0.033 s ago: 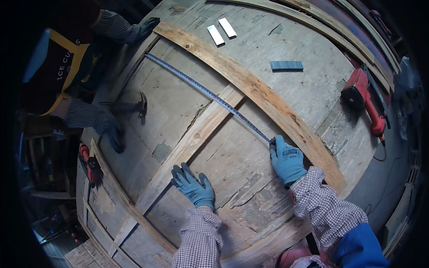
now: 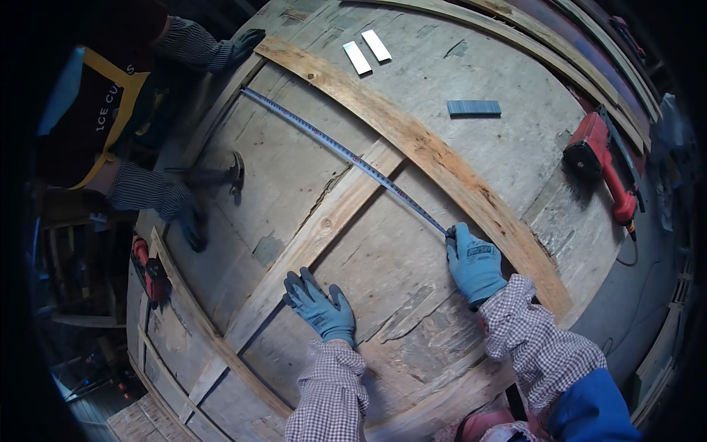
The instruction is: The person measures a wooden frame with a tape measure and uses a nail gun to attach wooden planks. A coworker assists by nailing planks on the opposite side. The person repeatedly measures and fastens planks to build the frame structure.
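Observation:
A blue tape measure (image 2: 333, 145) is drawn out across the wooden frame, passing over the middle crosspiece (image 2: 322, 221) and alongside a long plank (image 2: 412, 136). Its far end meets the frame's far left slat. In a blue work glove, my right hand (image 2: 475, 264) closes around the near end of the tape, beside the long plank; the tape's case is hidden. My left hand (image 2: 320, 306), gloved alike, lies flat with fingers apart, its fingertips at the crosspiece's edge. Nothing is in it.
A co-worker's gloved hand (image 2: 190, 221) is by a hammer (image 2: 236, 175) at left; the other (image 2: 247, 46) touches the plank's far end. Red nail guns lie at right (image 2: 600, 166) and left (image 2: 149, 271). Staple strips (image 2: 473, 108), pale metal-looking strips (image 2: 357, 58) and stacked boards (image 2: 545, 51) lie beyond.

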Available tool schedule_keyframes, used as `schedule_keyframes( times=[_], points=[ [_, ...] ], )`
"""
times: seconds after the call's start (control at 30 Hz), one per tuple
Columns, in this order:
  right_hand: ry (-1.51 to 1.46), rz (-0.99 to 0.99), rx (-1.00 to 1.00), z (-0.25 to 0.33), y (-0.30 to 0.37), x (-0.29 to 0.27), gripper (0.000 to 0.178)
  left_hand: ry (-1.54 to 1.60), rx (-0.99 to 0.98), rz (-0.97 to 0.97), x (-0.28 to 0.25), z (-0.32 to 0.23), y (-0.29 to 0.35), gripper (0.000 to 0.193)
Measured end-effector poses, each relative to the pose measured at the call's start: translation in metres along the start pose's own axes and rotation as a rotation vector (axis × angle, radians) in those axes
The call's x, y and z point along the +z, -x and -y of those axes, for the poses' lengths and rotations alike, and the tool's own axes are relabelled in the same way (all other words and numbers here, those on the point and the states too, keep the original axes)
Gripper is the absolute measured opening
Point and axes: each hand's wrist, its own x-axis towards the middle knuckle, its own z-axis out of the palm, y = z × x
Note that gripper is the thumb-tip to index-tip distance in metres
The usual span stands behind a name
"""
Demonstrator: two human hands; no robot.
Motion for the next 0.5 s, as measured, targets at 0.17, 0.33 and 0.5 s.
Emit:
schedule_keyframes(
  times=[0.17,0.33,0.5],
  points=[
    [-0.021,0.051,0.018,0.002,-0.001,-0.007,0.021,0.004,0.001,-0.023,0.003,-0.001,0.001,0.073],
    [-0.318,0.188,0.063,-0.019,0.026,-0.041,0.018,-0.013,-0.004,-0.028,0.005,0.002,0.004,0.073],
    [-0.895,0.288,0.246,-0.099,0.132,-0.085,0.016,0.003,0.008,-0.075,0.005,0.002,0.005,0.073]
  ],
)
